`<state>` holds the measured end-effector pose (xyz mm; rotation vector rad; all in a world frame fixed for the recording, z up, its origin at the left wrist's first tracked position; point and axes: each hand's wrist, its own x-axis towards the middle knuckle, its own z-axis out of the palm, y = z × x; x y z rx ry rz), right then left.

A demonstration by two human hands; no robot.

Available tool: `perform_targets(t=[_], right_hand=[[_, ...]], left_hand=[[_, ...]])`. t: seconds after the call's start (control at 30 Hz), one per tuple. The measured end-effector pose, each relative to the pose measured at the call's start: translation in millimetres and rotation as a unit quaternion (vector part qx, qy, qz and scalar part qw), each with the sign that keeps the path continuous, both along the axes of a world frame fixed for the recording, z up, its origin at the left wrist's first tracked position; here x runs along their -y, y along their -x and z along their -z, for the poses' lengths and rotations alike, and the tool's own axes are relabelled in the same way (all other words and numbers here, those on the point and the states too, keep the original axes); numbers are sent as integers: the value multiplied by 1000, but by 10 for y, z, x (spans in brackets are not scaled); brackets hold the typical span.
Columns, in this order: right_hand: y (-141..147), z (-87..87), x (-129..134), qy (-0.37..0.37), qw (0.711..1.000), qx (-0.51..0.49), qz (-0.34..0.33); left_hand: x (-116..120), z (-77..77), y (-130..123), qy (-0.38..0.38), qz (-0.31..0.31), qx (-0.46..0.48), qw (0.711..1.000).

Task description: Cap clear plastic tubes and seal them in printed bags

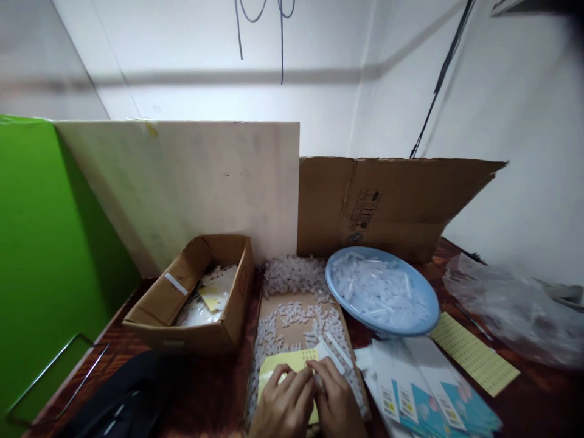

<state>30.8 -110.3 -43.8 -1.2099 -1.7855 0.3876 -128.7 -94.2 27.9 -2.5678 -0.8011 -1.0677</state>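
My left hand (283, 403) and my right hand (336, 396) meet at the bottom middle, their fingers bent and pressed together. Whatever they pinch is hidden by the fingers. A yellow label sheet (292, 358) with small dark print lies under and just beyond them. Beside my right hand are thin whitish strips (338, 350). All of this rests on a cardboard sheet (292, 334), over which many small white plastic pieces (269, 328) are spread, with a thicker heap (294, 274) of them at its far end.
An open cardboard box (187, 331) with sheets inside stands left. To the right are a blue basin (335, 296) of clear plastic tubes, printed packets (410, 389), another yellow label sheet (474, 353) and a clear plastic bag (515, 310). A black item (123, 395) lies front left; panels (191, 188) stand behind.
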Motion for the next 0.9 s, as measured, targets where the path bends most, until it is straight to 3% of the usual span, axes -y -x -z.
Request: perform_targets(t=[0.37, 0.53, 0.67, 0.9], right_hand=[[44, -203, 54, 23, 999, -43, 1], [24, -188, 50, 65, 995, -62, -30], [27, -206, 67, 83, 994, -70, -9], [-4, -209, 238, 85, 986, -133, 53]], left_hand=[[37, -69, 20, -31, 25, -88, 995], [70, -57, 49, 65, 22, -24, 997], [104, 51, 155, 150, -17, 62, 986], [129, 327, 422, 145, -70, 83, 983]])
